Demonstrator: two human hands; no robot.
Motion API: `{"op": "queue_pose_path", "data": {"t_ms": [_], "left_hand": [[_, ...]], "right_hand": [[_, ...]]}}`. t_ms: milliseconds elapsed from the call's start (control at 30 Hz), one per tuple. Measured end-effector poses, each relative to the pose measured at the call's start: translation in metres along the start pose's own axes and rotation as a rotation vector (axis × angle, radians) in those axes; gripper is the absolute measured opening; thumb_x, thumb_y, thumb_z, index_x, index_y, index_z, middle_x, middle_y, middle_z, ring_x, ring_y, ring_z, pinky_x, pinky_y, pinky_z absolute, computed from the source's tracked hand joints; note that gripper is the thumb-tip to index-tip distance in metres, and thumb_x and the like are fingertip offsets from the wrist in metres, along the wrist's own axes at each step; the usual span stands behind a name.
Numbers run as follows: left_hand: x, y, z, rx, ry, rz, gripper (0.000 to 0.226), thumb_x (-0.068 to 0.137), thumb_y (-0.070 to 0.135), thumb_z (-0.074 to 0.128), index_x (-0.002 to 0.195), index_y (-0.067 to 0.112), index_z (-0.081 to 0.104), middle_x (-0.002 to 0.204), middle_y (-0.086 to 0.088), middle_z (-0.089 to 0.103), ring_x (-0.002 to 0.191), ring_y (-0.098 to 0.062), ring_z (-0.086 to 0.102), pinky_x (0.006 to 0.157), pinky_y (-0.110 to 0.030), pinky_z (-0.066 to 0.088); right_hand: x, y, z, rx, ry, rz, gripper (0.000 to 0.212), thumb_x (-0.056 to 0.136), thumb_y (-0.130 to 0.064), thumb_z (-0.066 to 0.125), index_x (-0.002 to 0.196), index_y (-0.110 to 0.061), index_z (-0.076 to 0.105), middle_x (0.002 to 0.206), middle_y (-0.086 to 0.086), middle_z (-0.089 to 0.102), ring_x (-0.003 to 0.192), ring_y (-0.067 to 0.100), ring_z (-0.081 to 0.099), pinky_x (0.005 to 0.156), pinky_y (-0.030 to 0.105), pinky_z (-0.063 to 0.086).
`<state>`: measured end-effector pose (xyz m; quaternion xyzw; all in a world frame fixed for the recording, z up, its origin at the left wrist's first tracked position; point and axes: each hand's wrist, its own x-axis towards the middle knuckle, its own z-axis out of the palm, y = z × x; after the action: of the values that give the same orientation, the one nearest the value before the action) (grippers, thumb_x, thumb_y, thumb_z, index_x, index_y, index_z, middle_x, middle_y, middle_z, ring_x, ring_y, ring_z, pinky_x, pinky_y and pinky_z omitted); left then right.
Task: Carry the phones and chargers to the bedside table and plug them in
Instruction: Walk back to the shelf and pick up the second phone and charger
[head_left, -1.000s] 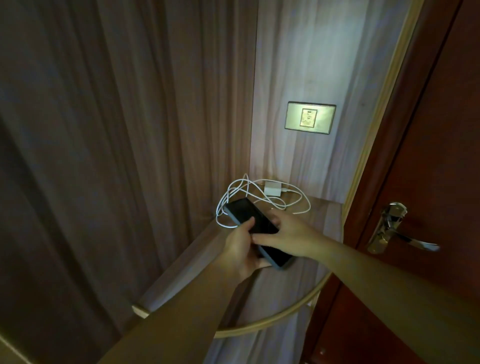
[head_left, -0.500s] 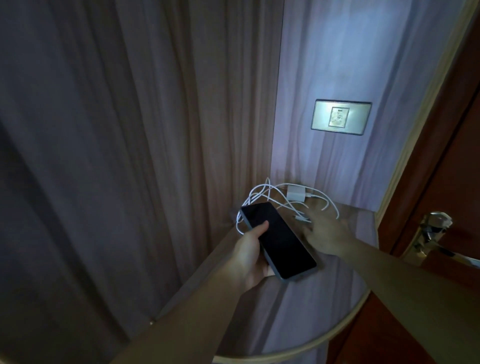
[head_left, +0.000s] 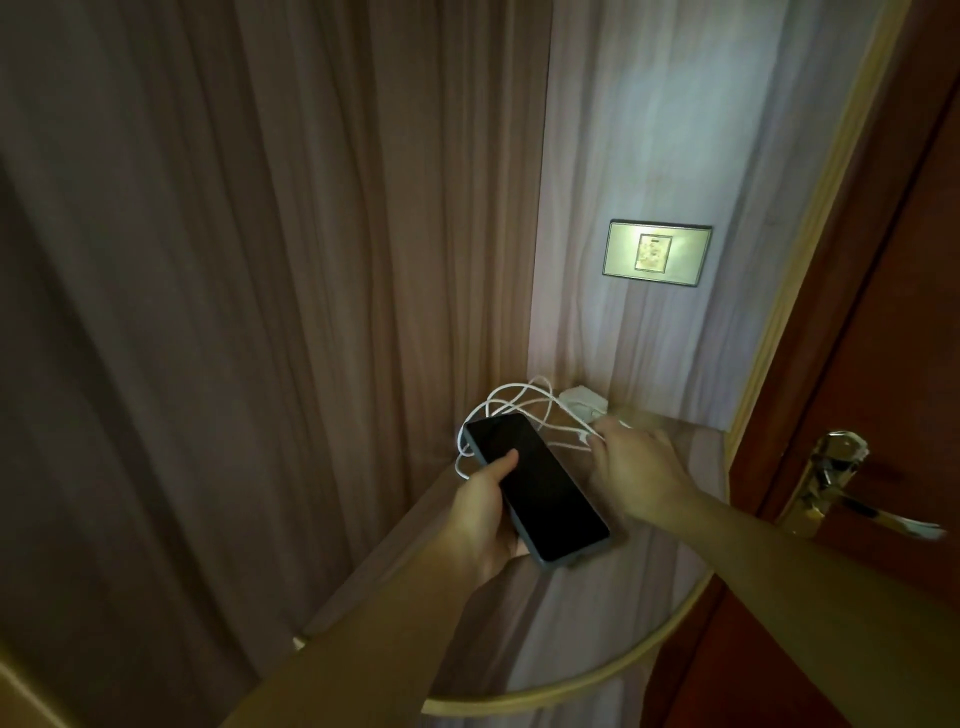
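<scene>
A second ago both hands were on the phone (head_left: 535, 488); now the right hand (head_left: 639, 467) has let go and reached the white cable (head_left: 519, 405) coiled by the charger (head_left: 584, 402) at the worktop's (head_left: 623, 597) back corner; blur hides whether its grip pinches anything; the left hand's (head_left: 483, 514) grip curls round the phone, held over the worktop, thumb on the dark screen; connecting the cable looks next, I'd say.

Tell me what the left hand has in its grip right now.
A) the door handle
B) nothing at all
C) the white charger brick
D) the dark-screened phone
D: the left hand holds the phone with its thumb lying on the dark screen, while the right hand is over at the white cable behind it.
</scene>
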<state>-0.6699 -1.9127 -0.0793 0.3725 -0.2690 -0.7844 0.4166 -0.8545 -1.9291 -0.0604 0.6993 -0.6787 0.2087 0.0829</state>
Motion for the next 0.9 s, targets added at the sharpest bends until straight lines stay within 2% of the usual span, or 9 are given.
{"op": "queue_pose_path", "data": {"t_ms": [67,167,300,400,500,567,633,767,900], "left_hand": [[-0.006,-0.001,0.0,0.007,0.011,0.015,0.027,0.09,0.032,0.059,0.113,0.018,0.064,0.099,-0.009,0.077,0.089,-0.029,0.073,0.069,-0.045,0.059],[-0.021,0.0,0.001,0.015,0.034,0.024,0.029,0.09,0.033,0.059,0.112,0.015,0.066,0.101,-0.01,0.077,0.093,-0.03,0.072,0.072,-0.044,0.058],[-0.049,0.005,0.006,-0.011,0.06,0.075,0.038,0.091,0.034,0.058,0.118,0.009,0.065,0.103,-0.013,0.075,0.091,-0.03,0.072,0.07,-0.04,0.057],[-0.078,0.006,0.012,-0.081,0.064,0.125,0.042,0.091,0.036,0.056,0.121,0.006,0.063,0.112,-0.018,0.072,0.098,-0.034,0.069,0.081,-0.046,0.054],[-0.112,0.001,0.021,-0.124,0.058,0.179,0.038,0.093,0.038,0.051,0.107,0.006,0.068,0.095,-0.016,0.076,0.08,-0.032,0.074,0.069,-0.044,0.053],[-0.134,-0.005,0.029,-0.14,0.082,0.219,0.037,0.093,0.038,0.051,0.103,0.006,0.069,0.092,-0.016,0.076,0.076,-0.032,0.074,0.07,-0.045,0.052],[-0.155,-0.012,0.036,-0.134,0.125,0.269,0.038,0.093,0.038,0.053,0.107,0.006,0.068,0.095,-0.016,0.076,0.079,-0.031,0.074,0.072,-0.044,0.052],[-0.196,-0.019,0.046,-0.127,0.182,0.32,0.044,0.092,0.045,0.052,0.11,0.007,0.068,0.101,-0.016,0.075,0.085,-0.032,0.074,0.072,-0.046,0.052],[-0.235,-0.017,0.051,-0.148,0.224,0.418,0.049,0.093,0.048,0.049,0.099,0.006,0.073,0.098,-0.017,0.076,0.084,-0.032,0.074,0.077,-0.046,0.052]], "right_hand": [[0.001,-0.004,-0.01,0.17,0.047,-0.009,0.026,0.099,-0.025,0.039,0.104,-0.007,0.056,0.095,0.02,0.069,0.088,0.04,0.064,0.077,0.045,0.049],[0.004,-0.014,-0.029,0.236,0.132,-0.049,0.025,0.1,-0.021,0.038,0.093,-0.003,0.055,0.084,0.025,0.067,0.077,0.044,0.063,0.068,0.048,0.048],[0.006,-0.029,-0.063,0.337,0.212,-0.055,0.028,0.099,-0.02,0.043,0.086,0.001,0.055,0.08,0.025,0.065,0.074,0.043,0.06,0.063,0.041,0.042],[0.0,-0.036,-0.091,0.453,0.169,-0.029,0.027,0.097,-0.027,0.048,0.086,-0.004,0.056,0.078,0.014,0.063,0.073,0.034,0.057,0.061,0.036,0.043],[-0.013,-0.041,-0.115,0.454,-0.004,-0.07,0.023,0.096,-0.031,0.05,0.085,-0.01,0.051,0.072,0.001,0.053,0.068,0.023,0.05,0.051,0.029,0.031],[-0.024,-0.044,-0.13,0.46,-0.053,-0.13,0.025,0.097,-0.03,0.05,0.093,-0.006,0.056,0.079,0.006,0.054,0.073,0.026,0.051,0.055,0.03,0.031],[-0.036,-0.049,-0.146,0.516,0.01,-0.181,0.026,0.097,-0.028,0.05,0.096,-0.003,0.058,0.081,0.009,0.056,0.075,0.028,0.052,0.061,0.03,0.032],[-0.058,-0.064,-0.18,0.578,0.146,-0.278,0.024,0.096,-0.025,0.052,0.09,-0.002,0.058,0.077,0.01,0.056,0.071,0.028,0.051,0.061,0.032,0.033],[-0.076,-0.084,-0.205,0.647,0.132,-0.264,0.027,0.096,-0.027,0.053,0.088,-0.003,0.06,0.077,0.009,0.056,0.074,0.028,0.052,0.063,0.031,0.033]]}}
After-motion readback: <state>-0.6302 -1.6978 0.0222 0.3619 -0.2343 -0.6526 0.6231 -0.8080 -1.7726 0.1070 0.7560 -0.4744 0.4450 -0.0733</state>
